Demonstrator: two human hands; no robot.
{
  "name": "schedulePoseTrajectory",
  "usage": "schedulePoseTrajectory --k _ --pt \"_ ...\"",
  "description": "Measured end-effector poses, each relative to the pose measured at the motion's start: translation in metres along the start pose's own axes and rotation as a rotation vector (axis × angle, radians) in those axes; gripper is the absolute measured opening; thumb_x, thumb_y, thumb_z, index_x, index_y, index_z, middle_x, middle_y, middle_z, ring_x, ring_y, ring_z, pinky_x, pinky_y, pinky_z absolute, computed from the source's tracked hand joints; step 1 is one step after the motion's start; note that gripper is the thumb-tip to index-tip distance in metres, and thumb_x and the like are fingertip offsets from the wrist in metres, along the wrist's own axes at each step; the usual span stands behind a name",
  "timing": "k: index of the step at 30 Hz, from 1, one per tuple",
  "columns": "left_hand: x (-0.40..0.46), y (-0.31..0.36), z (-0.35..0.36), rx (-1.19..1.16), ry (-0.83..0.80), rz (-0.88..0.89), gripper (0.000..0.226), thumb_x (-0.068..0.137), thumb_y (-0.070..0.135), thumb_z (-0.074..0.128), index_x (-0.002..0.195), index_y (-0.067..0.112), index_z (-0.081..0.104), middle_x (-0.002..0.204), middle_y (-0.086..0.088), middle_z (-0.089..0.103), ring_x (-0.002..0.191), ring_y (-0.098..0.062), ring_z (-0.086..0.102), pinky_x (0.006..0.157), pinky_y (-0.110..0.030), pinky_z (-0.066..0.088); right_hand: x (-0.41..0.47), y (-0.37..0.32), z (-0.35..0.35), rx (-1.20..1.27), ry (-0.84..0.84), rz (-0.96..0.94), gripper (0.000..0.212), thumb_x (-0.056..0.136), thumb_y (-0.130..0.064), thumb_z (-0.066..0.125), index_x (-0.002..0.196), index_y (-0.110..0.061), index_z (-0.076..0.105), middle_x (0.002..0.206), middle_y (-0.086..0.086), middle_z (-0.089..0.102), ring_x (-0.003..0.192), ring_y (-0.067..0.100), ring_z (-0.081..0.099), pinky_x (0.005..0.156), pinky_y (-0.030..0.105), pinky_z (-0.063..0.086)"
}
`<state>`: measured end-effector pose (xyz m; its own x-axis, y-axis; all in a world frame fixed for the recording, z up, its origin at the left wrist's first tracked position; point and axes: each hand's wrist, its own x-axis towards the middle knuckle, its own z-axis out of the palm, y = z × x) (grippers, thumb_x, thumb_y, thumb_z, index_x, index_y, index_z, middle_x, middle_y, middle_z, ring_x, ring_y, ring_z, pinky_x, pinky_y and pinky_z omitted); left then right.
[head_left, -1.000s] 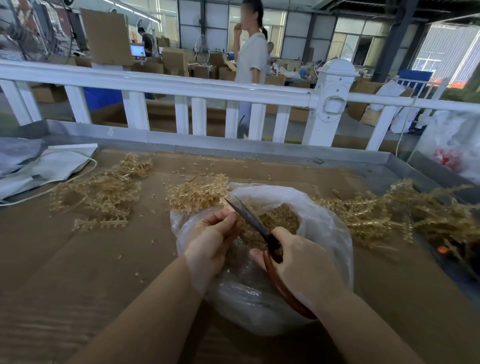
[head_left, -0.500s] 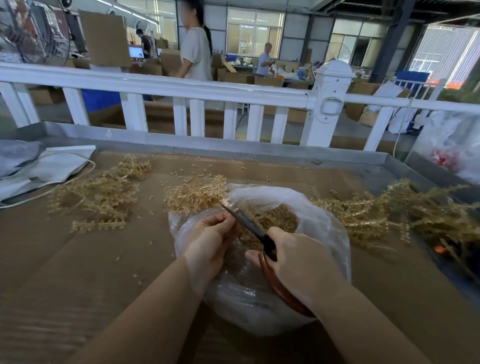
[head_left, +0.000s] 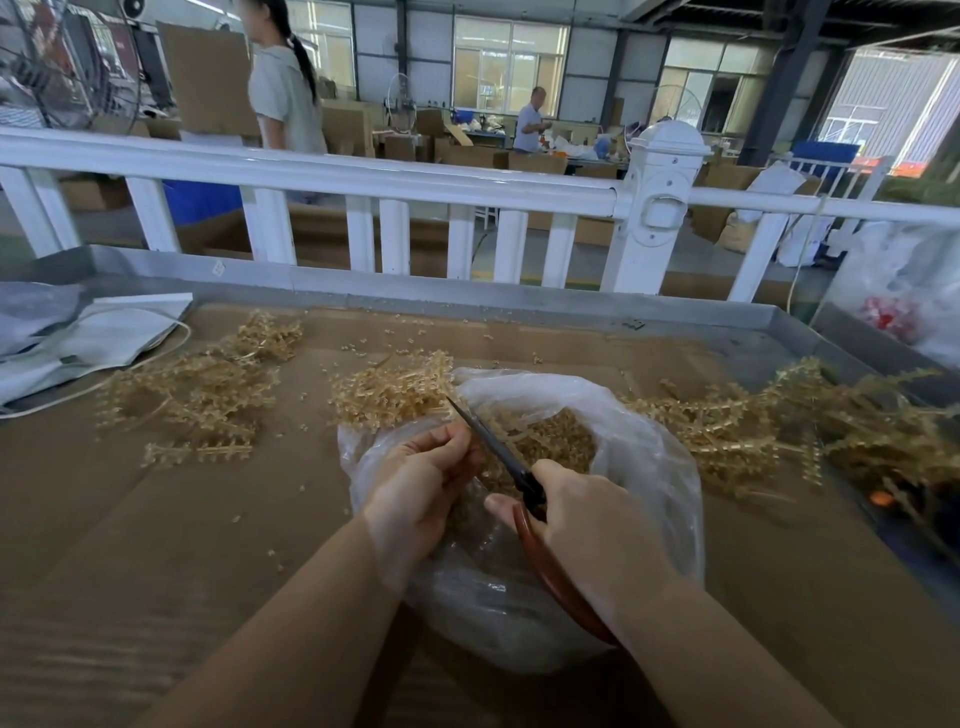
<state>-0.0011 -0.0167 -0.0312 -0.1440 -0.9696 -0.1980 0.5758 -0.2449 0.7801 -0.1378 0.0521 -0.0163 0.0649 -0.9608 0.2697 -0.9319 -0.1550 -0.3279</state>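
Note:
A clear plastic bag (head_left: 639, 467) stands open on the cardboard-covered table (head_left: 156, 545), partly filled with small golden plastic bits (head_left: 550, 441). My right hand (head_left: 592, 530) grips scissors (head_left: 498, 447) with dark blades and a red-brown handle, the blades pointing up and left over the bag's mouth. My left hand (head_left: 415, 483) is curled at the bag's left rim, right beside the blades; its fingers pinch something small that I cannot make out.
Golden plastic sprigs lie in heaps at the left (head_left: 197, 395), behind the bag (head_left: 389, 389) and at the right (head_left: 810, 426). Grey and white bags (head_left: 88, 332) lie far left. A white railing (head_left: 363, 176) runs behind the table's metal rim. A person walks beyond it.
My hands and the scissors stay over the bag, with the blades shifting slightly. The person behind the railing has walked to the left.

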Motion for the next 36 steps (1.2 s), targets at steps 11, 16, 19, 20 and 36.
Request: schedulePoseTrajectory --k 11,16,19,20,36 --pt "-0.0003 0.0008 -0.0027 0.071 -0.043 -0.003 0.016 0.089 -0.003 0.052 0.08 0.006 0.061 0.069 -0.005 0.063 0.064 -0.015 0.061 0.064 -0.023 0.053 -0.0004 0.0055 -0.0008 -0.006 0.017 -0.012 0.042 0.087 -0.068 0.041 0.082 -0.027 0.049 0.067 -0.008 0.055 0.063 0.009 0.056 0.063 0.026 0.05" --pt "-0.0025 0.0012 -0.002 0.032 -0.049 -0.001 0.015 0.088 -0.002 0.053 0.078 0.006 0.06 0.068 -0.005 0.061 0.065 -0.015 0.058 0.059 -0.019 0.054 -0.0034 0.0067 -0.0032 -0.023 0.024 -0.041 0.041 0.086 -0.069 0.04 0.083 -0.028 0.047 0.065 -0.009 0.053 0.062 0.006 0.055 0.06 0.022 0.047" --pt "-0.0038 0.0008 -0.0009 0.03 -0.04 0.008 0.02 0.089 -0.004 0.051 0.075 0.006 0.06 0.065 -0.004 0.061 0.061 -0.013 0.058 0.055 -0.018 0.053 -0.0063 0.0058 -0.005 -0.058 0.041 -0.06 0.039 0.086 -0.07 0.039 0.082 -0.031 0.042 0.061 -0.011 0.048 0.06 0.004 0.05 0.054 0.016 0.037" --pt "-0.0039 0.0008 -0.0007 0.029 -0.032 0.009 0.021 0.09 -0.004 0.05 0.074 0.007 0.06 0.063 -0.004 0.062 0.059 -0.012 0.058 0.054 -0.017 0.052 -0.007 0.0048 -0.0056 -0.073 0.045 -0.064 0.038 0.085 -0.07 0.039 0.082 -0.032 0.04 0.061 -0.012 0.046 0.059 0.004 0.049 0.052 0.014 0.033" --pt "-0.0022 -0.0003 -0.0017 0.023 -0.044 0.009 0.018 0.089 -0.001 0.051 0.075 0.005 0.06 0.061 -0.005 0.06 0.052 -0.011 0.06 0.054 -0.018 0.053 -0.0014 -0.003 -0.0067 -0.057 0.018 -0.055 0.037 0.087 -0.069 0.039 0.082 -0.032 0.039 0.063 -0.012 0.046 0.056 0.001 0.044 0.051 0.015 0.03"
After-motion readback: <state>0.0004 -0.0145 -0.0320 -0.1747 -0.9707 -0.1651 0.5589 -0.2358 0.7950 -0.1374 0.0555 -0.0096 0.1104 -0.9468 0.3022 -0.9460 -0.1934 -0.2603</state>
